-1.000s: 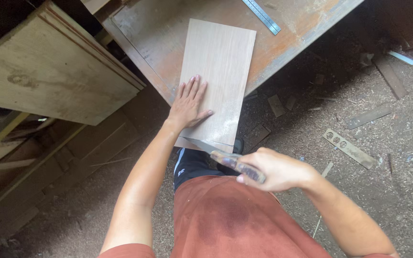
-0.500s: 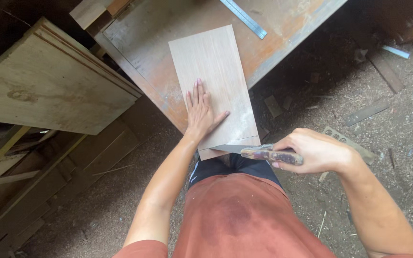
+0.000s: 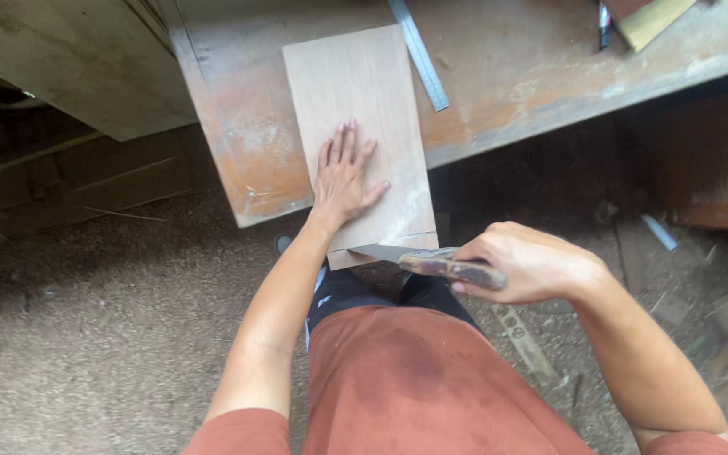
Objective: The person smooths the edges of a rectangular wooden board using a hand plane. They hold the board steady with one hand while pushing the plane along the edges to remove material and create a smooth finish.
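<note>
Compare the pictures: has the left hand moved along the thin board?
No. The left hand lies flat on the thin board just above its near end overhanging the workbench, as before; only the camera shifted.

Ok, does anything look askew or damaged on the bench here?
The thin wooden panel lies skewed across the workbench, its near end overhanging the edge. The bench's orange surface is worn and dusty. Nothing looks spilled.

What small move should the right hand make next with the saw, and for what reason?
Probably draw the handsaw along the cut line. The right hand grips its handle, the blade sits at the board's overhanging end, and the left hand presses the board flat on the workbench.
</note>
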